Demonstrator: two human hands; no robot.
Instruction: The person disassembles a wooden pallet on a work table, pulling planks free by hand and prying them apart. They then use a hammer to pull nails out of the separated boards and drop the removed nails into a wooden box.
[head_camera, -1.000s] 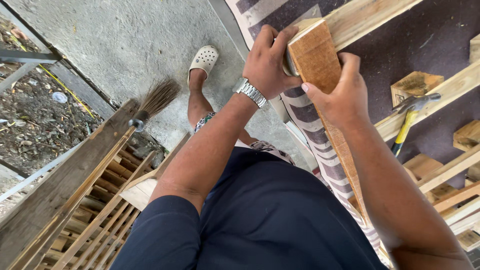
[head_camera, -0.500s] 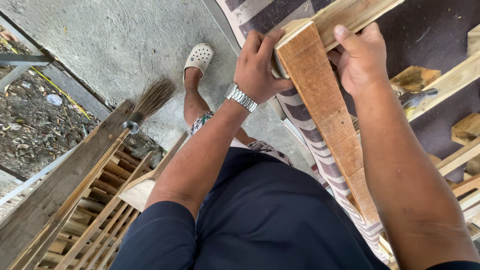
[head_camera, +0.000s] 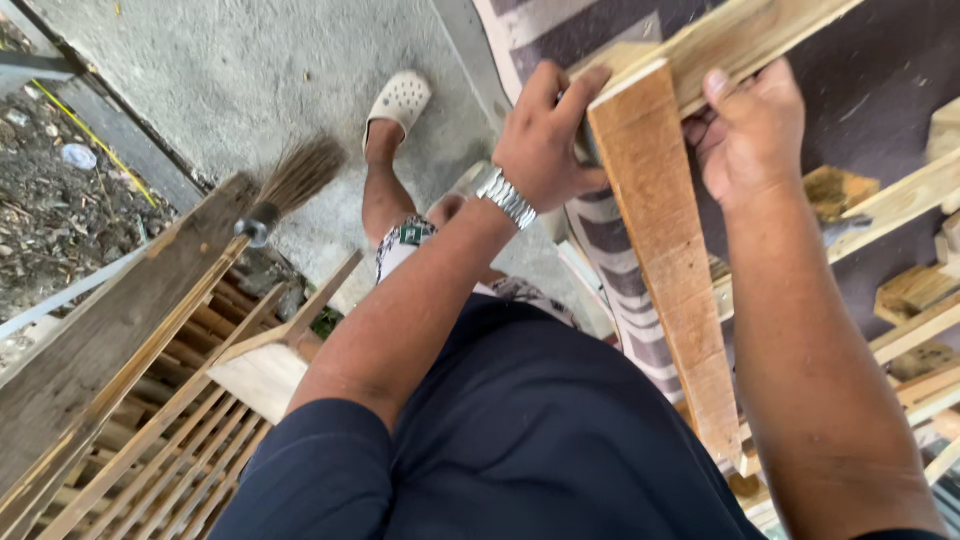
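A long bare wooden plank (head_camera: 665, 260) stands on end in front of me, with its top against a cross board (head_camera: 760, 35). My left hand (head_camera: 545, 140), with a metal watch on the wrist, grips the plank's top left corner. On the other side, my right hand (head_camera: 755, 135) has its fingers curled against the right edge of the plank's top and one finger raised onto the cross board. A dark purple panel (head_camera: 880, 90) with more wooden slats lies behind.
A small broom (head_camera: 290, 185) leans over slatted wooden pallets (head_camera: 150, 440) at the left. My foot in a white clog (head_camera: 400, 100) stands on the concrete floor (head_camera: 250, 70). Wood blocks (head_camera: 910, 290) and a striped mat (head_camera: 615, 260) lie at the right.
My right hand has slid off the plank's end to its right edge. The plank's top has risen to the cross board. The hammer seen before is now mostly hidden behind my right arm.
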